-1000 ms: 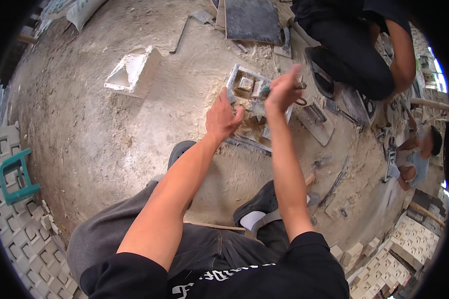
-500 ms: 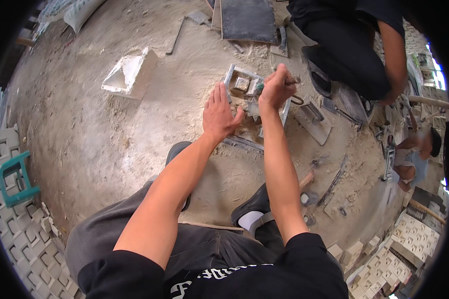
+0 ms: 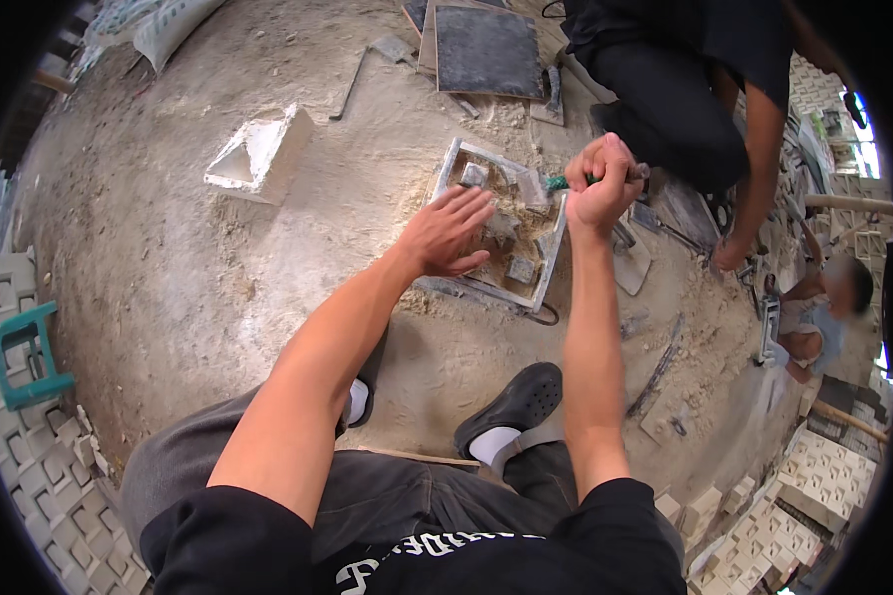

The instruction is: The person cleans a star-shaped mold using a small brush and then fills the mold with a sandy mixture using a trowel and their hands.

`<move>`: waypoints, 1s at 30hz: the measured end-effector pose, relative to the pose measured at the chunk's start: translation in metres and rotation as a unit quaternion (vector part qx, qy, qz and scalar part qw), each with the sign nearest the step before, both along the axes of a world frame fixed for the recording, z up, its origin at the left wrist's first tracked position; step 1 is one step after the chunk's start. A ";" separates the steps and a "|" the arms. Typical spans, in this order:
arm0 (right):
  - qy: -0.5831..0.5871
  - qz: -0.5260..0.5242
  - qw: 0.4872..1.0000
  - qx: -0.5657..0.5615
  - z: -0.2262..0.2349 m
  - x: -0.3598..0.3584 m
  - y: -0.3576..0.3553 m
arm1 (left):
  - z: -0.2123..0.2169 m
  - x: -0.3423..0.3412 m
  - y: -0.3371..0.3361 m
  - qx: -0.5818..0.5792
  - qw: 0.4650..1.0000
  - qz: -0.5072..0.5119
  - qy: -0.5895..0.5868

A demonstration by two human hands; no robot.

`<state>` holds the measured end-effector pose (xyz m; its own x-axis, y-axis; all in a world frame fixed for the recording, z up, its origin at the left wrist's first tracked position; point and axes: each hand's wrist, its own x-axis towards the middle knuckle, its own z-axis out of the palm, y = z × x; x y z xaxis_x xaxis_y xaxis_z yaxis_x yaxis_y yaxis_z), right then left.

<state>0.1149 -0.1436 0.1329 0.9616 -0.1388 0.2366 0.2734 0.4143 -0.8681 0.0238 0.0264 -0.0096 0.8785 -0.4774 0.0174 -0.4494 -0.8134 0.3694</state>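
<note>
Head view: sandy, pale-rimmed frame (image 3: 552,256); left hand (image 3: 443,236) splayed, right hand (image 3: 601,190) tight around tool (image 3: 558,183).

Teal stool (image 3: 40,391), wht sack (image 3: 172,32), dk sq. board (image 3: 486,52)

The ground (image 3: 159,327) is bare, dusty earth, strewn with pale powder and crumbs, and at its centre a rectangular metal frame (image 3: 553,253) lies flat. Left of the frame sits a white hollow block (image 3: 288,159); on the far side lie a bent rod (image 3: 347,87) and a dark square board (image 3: 488,52), the latter overlapping other sheets. To the right, a flat trowel (image 3: 631,270) and a narrow dark strip (image 3: 657,377) rest on the dust.
</note>
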 end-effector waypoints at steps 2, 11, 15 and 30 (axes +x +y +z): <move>-0.072 0.069 0.994 -0.050 0.014 0.006 0.006 | -0.003 -0.011 0.001 -0.031 0.992 0.083 -0.090; -0.142 0.231 0.959 -0.083 -0.006 0.041 0.052 | -0.009 -0.010 0.001 -0.094 0.978 0.132 -0.134; -0.055 0.211 0.967 -0.135 -0.078 0.051 0.064 | -0.005 -0.011 -0.004 -0.153 0.974 0.113 -0.123; -0.059 0.184 0.967 -0.168 -0.079 0.065 0.067 | -0.005 -0.009 0.000 -0.184 0.971 0.097 -0.116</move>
<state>0.1799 -0.0768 0.0536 0.8944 0.3119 0.3206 0.2673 0.2019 -0.9422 0.0150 0.0263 -0.0141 0.9033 -0.2271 0.3640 -0.4067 -0.7236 0.5577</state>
